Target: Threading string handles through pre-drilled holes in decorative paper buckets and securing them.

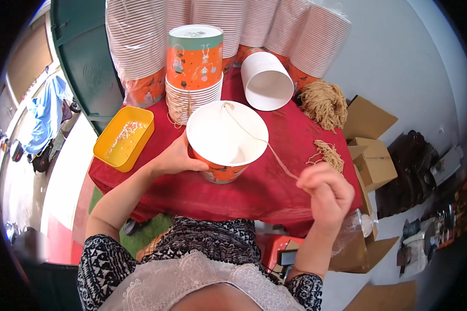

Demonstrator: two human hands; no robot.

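Note:
A large paper bucket (207, 136), white inside with an orange printed outside, is tilted toward me above the near half of the table. My left hand (175, 158) grips its left side, thumb pressed on the outer wall. Out to the right, my right hand (327, 194) pinches the end of a thin tan string (282, 165). The string runs from the far inner wall of the bucket, over its right rim, to my fingers. How it is fastened there is too small to tell.
A red cloth covers the table (275, 194). A yellow tray (120, 160) holds small white bits. Behind stand a stack of buckets (194, 65), a bucket on its side (269, 88) and tall wrapped stacks (319, 39). String bundles (324, 103) lie right, near cardboard boxes (373, 163).

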